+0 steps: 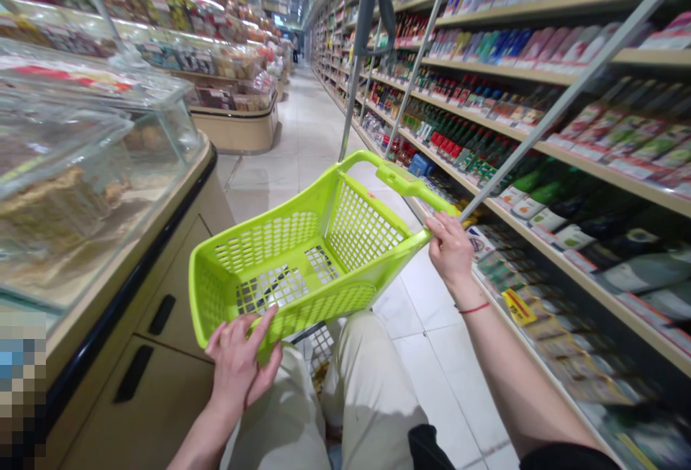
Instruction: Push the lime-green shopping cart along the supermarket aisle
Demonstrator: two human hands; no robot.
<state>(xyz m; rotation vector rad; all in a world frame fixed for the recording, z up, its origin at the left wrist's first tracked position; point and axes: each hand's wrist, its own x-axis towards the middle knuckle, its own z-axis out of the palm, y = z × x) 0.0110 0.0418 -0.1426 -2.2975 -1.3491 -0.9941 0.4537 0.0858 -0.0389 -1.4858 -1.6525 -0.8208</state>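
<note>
A lime-green plastic shopping basket [291, 254] with latticed sides is in front of my legs, tilted in view. Its inside shows only the grid floor. My left hand [245, 355] is on the near left rim, fingers over the edge and thumb outside. At the far right corner, the fingers of my right hand [450, 243] curl round the rim, beside the end of the green handle bar [415, 188]. Below the basket, part of a grey lattice [318, 348] shows between my knees.
Shelves of bottles and packets [486, 110] line the right side. A glass-topped counter [102, 168] with dark drawer handles stands close on the left. A tiled aisle [302, 110] runs ahead past a rounded display stand [237, 128]. Grey poles [353, 96] rise behind the basket.
</note>
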